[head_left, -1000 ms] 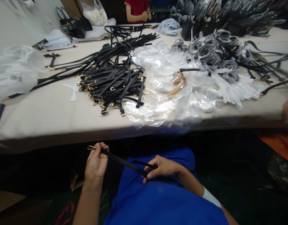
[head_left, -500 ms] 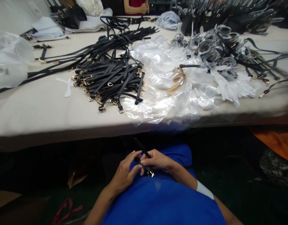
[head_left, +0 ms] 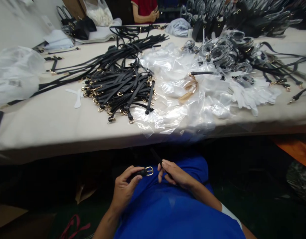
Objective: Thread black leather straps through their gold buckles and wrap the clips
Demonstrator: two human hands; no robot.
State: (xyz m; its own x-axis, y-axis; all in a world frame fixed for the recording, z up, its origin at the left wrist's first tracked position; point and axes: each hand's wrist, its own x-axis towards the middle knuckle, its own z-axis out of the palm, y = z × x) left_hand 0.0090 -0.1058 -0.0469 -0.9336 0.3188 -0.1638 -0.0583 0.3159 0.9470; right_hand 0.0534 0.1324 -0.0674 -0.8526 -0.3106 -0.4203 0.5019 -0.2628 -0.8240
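Over my lap, below the table edge, my left hand (head_left: 126, 184) pinches a black strap end with a gold buckle (head_left: 149, 171). The buckle points right, toward my other hand. My right hand (head_left: 175, 172) is closed on a dark strap (head_left: 156, 156) that slants up and left from its fingers. Whether both hands hold one strap or two pieces I cannot tell, because the part between is hidden or dark. On the table ahead lies a pile of short black straps (head_left: 123, 86) with gold buckles and clasps.
Clear plastic bags (head_left: 173, 113) spread beside the pile, with plastic-wrapped coiled straps (head_left: 222, 49) at the right. White gloves (head_left: 255, 93) lie near them. Long black straps (head_left: 75, 74) stretch left toward a white plastic bag (head_left: 18, 73). Across the table stands a person in red (head_left: 144, 10).
My hands have moved apart. The buckle, earlier low by the right hand, now sticks out from my left fingers. The whole view has shifted slightly.
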